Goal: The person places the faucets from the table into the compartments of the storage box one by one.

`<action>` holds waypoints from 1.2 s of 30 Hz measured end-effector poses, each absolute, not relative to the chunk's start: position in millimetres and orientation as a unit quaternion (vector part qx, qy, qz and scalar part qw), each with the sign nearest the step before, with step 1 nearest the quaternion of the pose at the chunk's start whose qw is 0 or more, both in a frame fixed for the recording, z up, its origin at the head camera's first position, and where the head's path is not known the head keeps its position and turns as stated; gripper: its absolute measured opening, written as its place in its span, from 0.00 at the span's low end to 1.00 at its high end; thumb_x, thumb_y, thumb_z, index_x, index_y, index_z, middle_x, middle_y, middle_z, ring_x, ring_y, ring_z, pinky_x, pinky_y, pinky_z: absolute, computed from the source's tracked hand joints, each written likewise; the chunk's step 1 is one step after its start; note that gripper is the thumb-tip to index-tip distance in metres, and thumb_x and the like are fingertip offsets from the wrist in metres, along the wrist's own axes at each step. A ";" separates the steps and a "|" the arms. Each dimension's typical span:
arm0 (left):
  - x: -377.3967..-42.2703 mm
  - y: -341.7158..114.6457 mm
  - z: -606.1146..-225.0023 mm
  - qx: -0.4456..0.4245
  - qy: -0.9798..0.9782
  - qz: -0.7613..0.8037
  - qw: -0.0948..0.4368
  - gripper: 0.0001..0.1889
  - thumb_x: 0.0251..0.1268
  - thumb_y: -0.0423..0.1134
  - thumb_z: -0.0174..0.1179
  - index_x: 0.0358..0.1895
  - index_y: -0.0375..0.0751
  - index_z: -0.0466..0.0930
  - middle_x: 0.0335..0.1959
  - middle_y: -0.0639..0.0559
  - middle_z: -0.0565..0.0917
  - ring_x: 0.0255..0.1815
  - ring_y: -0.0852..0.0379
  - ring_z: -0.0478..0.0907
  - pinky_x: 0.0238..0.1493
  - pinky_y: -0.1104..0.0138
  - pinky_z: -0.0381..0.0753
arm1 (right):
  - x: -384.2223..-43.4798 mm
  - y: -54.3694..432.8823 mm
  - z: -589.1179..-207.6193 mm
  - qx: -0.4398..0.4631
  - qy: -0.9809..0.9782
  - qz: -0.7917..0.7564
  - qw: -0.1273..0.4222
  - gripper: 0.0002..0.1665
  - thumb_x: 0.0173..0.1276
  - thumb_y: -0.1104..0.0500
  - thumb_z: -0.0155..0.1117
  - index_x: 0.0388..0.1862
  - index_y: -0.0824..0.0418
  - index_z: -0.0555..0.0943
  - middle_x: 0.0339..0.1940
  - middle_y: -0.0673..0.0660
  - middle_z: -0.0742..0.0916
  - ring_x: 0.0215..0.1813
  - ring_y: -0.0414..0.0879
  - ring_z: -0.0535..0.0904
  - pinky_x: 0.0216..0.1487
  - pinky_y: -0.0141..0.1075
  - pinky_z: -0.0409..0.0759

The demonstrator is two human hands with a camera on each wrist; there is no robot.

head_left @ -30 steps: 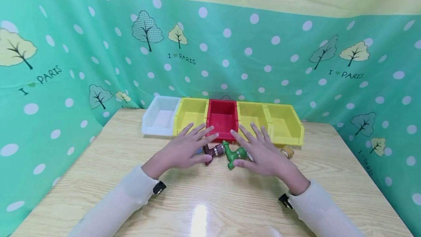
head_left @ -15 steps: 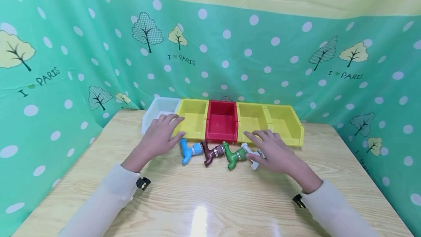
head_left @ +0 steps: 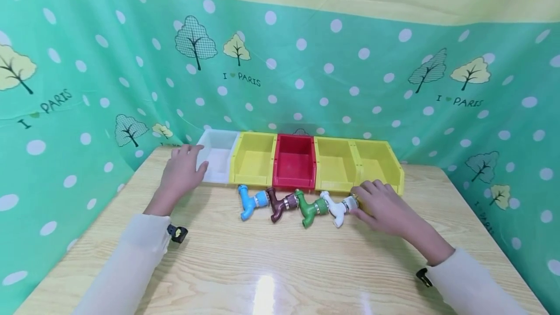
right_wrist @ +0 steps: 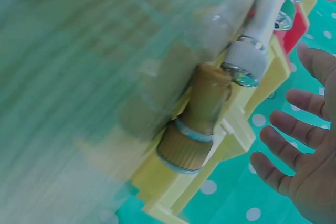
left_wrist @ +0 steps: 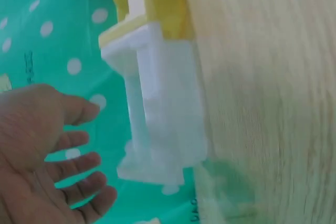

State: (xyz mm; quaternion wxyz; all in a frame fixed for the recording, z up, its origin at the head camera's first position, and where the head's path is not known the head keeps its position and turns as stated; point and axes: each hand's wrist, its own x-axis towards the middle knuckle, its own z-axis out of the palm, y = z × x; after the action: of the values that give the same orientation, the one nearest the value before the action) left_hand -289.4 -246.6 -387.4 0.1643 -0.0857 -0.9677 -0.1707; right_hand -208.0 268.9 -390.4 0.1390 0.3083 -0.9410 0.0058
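My left hand hovers at the left side of the white bin, fingers loosely bent and holding nothing; the left wrist view shows its palm and spread fingers beside that bin. Over the right end of a row of taps is my right hand. It largely covers a yellow-brown tap in the head view. From the right wrist, its fingers appear apart and relaxed, with a gap to that tap. The row continues leftward with a white tap, a green tap, a dark brown tap and a blue tap.
Behind the taps, joined bins stand against the curtain: the white one, a yellow bin, a red bin, and two more yellow bins, the right one at the end. Everything rests on a wooden table.
Both hands have moved apart, the left toward the white bin and the right toward the right end of the row. The blue and white taps, first covered, now show fully.
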 end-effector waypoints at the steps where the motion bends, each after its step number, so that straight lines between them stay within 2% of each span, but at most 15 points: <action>1: -290.8 -250.4 -388.7 -0.076 -0.967 -0.182 0.162 0.28 0.76 0.41 0.56 0.71 0.28 0.67 0.64 0.26 0.69 0.64 0.27 0.63 0.56 0.34 0.73 | -207.7 271.0 -391.7 0.309 -0.941 0.004 0.138 0.27 0.68 0.46 0.73 0.58 0.62 0.81 0.46 0.56 0.83 0.45 0.53 0.74 0.41 0.44 0.74; 4: -294.4 -260.1 -392.7 -0.054 -0.962 -0.220 0.154 0.28 0.77 0.40 0.55 0.71 0.25 0.65 0.63 0.24 0.68 0.62 0.26 0.65 0.54 0.33 0.74 | -206.8 277.1 -396.3 0.309 -0.942 0.001 0.133 0.25 0.70 0.46 0.71 0.57 0.60 0.82 0.46 0.54 0.83 0.46 0.52 0.75 0.41 0.44 0.74; 10: -298.7 -272.8 -397.9 -0.044 -0.950 -0.272 0.146 0.28 0.78 0.40 0.53 0.70 0.22 0.65 0.60 0.23 0.71 0.58 0.27 0.72 0.55 0.35 0.76 | -204.3 289.8 -402.4 0.308 -0.944 -0.002 0.115 0.25 0.72 0.44 0.69 0.59 0.59 0.82 0.49 0.55 0.84 0.50 0.55 0.78 0.45 0.50 0.77; 17: -300.0 -282.1 -398.0 -0.023 -0.941 -0.315 0.123 0.25 0.79 0.41 0.52 0.70 0.28 0.68 0.51 0.30 0.80 0.46 0.37 0.79 0.40 0.49 0.82 | -202.5 302.7 -401.3 0.308 -0.947 -0.009 0.087 0.29 0.71 0.45 0.69 0.64 0.60 0.80 0.55 0.58 0.85 0.55 0.58 0.78 0.49 0.54 0.79; 21: -298.6 -288.9 -400.6 -0.024 -0.937 -0.327 0.120 0.22 0.78 0.40 0.54 0.67 0.28 0.72 0.48 0.32 0.82 0.44 0.39 0.80 0.38 0.54 0.82 | -201.1 308.1 -398.7 0.314 -0.947 -0.017 0.073 0.30 0.70 0.44 0.70 0.64 0.58 0.80 0.56 0.56 0.84 0.56 0.56 0.77 0.49 0.53 0.79; 29: -301.9 -300.0 -409.6 -0.039 -0.921 -0.370 0.114 0.19 0.77 0.38 0.56 0.63 0.29 0.75 0.46 0.34 0.82 0.41 0.42 0.84 0.34 0.63 0.84 | -203.7 323.1 -394.0 0.362 -0.931 -0.002 0.047 0.27 0.60 0.52 0.78 0.58 0.50 0.81 0.57 0.51 0.83 0.59 0.53 0.76 0.54 0.56 0.77; 36: -305.0 -305.5 -414.5 -0.046 -0.908 -0.404 0.100 0.20 0.78 0.40 0.57 0.64 0.31 0.74 0.47 0.34 0.82 0.44 0.41 0.84 0.35 0.67 0.87 | -209.3 328.6 -396.6 0.399 -0.916 0.011 0.040 0.24 0.58 0.58 0.81 0.52 0.46 0.82 0.55 0.48 0.84 0.57 0.51 0.77 0.54 0.55 0.79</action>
State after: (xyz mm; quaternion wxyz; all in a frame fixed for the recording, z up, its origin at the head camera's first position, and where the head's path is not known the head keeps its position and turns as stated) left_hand -305.0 -305.5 -414.5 0.1004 -0.0457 -0.9081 -0.4040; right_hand -209.3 328.6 -396.6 0.0397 0.3987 -0.9161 0.0115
